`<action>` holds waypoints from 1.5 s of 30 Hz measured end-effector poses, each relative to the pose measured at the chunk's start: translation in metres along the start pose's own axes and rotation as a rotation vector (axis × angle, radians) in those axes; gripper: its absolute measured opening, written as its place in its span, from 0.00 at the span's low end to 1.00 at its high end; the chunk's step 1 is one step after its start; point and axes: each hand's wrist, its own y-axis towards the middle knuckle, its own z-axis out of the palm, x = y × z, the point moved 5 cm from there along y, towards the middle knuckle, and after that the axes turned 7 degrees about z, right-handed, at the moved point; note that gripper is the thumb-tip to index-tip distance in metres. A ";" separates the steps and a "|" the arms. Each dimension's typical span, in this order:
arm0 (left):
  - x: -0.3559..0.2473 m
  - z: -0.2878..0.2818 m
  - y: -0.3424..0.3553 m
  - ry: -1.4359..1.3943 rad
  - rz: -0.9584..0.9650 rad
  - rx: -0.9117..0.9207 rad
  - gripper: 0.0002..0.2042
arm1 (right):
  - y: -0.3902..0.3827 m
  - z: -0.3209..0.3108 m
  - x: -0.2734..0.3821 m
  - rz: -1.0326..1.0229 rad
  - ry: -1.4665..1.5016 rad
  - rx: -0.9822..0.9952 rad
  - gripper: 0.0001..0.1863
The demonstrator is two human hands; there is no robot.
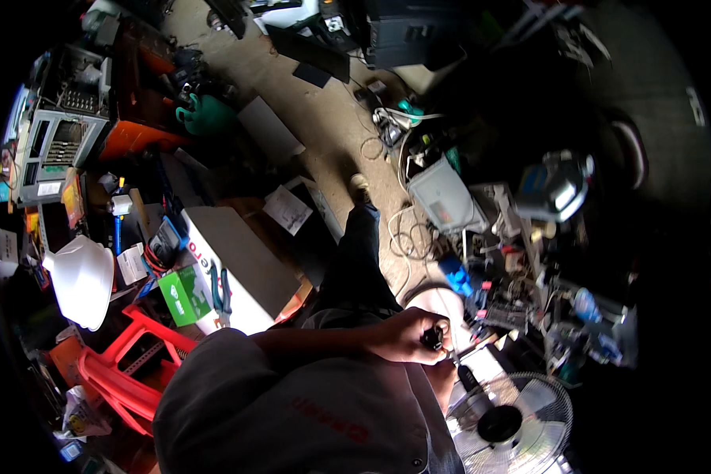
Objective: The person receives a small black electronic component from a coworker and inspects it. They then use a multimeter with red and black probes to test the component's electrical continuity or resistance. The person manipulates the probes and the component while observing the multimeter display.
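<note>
My left hand (409,335) is at the centre, its fingers curled around a small black, rounded part (433,338) of a kind I cannot make out. Just below it shows part of my right hand (442,381); its fingers are mostly hidden, so its grip cannot be told. Beside that hand is a slim black handle-like piece (468,379) with a thin light line running up from it. An electric fan (539,395) with a round wire grille, pale blades and a dark hub is at the lower right, close to my right hand.
A red plastic stool (118,379), a large box (245,261) and pliers (224,291) are on the left, near a white lampshade-like bowl (83,280). Cluttered parts and a grey plastic case (447,196) lie on the right. Loose cables (409,237) coil on the floor by my leg.
</note>
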 end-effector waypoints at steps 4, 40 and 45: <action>-0.022 -0.087 0.024 -0.123 -0.055 -0.203 0.07 | 0.071 0.029 0.072 0.023 -0.298 0.067 0.10; -0.105 -0.202 -0.111 -1.026 1.430 -2.751 0.05 | -0.078 0.690 0.259 -1.531 -1.405 1.779 0.31; -0.106 -0.201 -0.092 -1.178 1.584 -2.774 0.05 | -0.063 0.704 0.240 -0.748 -1.415 2.067 0.15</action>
